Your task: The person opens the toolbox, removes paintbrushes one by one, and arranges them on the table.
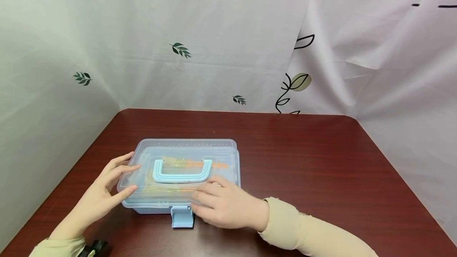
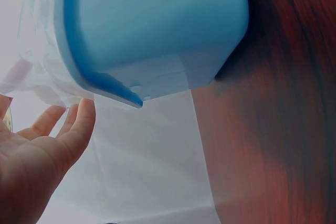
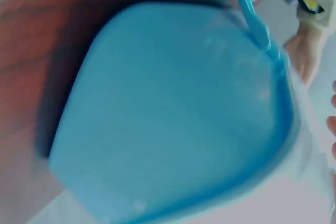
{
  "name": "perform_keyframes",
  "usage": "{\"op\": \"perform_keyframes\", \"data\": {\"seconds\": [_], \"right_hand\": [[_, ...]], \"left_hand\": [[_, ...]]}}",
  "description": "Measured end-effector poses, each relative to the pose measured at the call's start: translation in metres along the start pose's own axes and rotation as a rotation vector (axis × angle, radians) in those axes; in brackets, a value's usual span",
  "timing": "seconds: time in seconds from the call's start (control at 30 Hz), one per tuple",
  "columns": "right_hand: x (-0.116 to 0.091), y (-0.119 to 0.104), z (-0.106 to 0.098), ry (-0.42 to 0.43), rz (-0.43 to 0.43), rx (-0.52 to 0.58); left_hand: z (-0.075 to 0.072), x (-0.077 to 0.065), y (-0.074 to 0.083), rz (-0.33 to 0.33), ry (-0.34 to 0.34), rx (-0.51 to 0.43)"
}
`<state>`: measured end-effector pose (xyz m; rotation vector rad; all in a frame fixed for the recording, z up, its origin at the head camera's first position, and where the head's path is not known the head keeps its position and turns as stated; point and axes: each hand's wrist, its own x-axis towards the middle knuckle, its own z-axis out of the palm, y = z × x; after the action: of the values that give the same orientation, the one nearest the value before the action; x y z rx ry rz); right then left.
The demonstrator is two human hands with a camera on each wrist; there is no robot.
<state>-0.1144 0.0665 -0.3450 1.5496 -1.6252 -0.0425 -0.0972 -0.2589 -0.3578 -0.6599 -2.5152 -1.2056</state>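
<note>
A blue plastic storage box [image 1: 153, 210] with a clear lid [image 1: 189, 144] and a light-blue carry handle [image 1: 182, 178] sits on the table. Its front latch [image 1: 183, 218] hangs swung outward and down. My left hand [image 1: 103, 191] is at the lid's left side, fingers and thumb spread around that edge. In the left wrist view, the left fingertips [image 2: 86, 111] are right at the clear lid's rim. My right hand [image 1: 228, 205] lies over the lid's front right part, loosely bent fingertips just beside the latch. In the right wrist view only bits of its fingers [image 3: 332, 124] show.
Through the lid, things with orange and yellowish parts [image 1: 192, 164] show inside the box. The dark red wooden table [image 1: 303, 162] extends to the right and behind. A pale patterned curtain [image 1: 214, 50] surrounds it. A black strap [image 1: 93, 248] is on the left wrist.
</note>
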Motion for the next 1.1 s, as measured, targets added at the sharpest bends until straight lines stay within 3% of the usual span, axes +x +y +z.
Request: {"op": "perform_keyframes", "data": {"seconds": [0.2, 0.3, 0.5, 0.93, 1.1], "right_hand": [[-0.018, 0.019, -0.005, 0.101, 0.221, 0.120], [-0.028, 0.024, -0.006, 0.082, 0.343, 0.199], [-0.043, 0.023, -0.008, -0.042, 0.515, 0.325], [-0.056, 0.011, -0.006, -0.186, 0.698, 0.384], [-0.060, 0.008, -0.005, -0.192, 0.720, 0.401]], "left_hand": [[0.000, 0.000, 0.001, 0.002, 0.003, 0.002], [0.001, 0.000, -0.001, 0.006, 0.004, -0.001], [0.001, 0.000, -0.003, 0.010, 0.005, -0.010], [0.001, 0.000, -0.004, 0.023, 0.004, -0.029], [0.000, 0.001, -0.004, 0.020, 0.008, -0.025]]}}
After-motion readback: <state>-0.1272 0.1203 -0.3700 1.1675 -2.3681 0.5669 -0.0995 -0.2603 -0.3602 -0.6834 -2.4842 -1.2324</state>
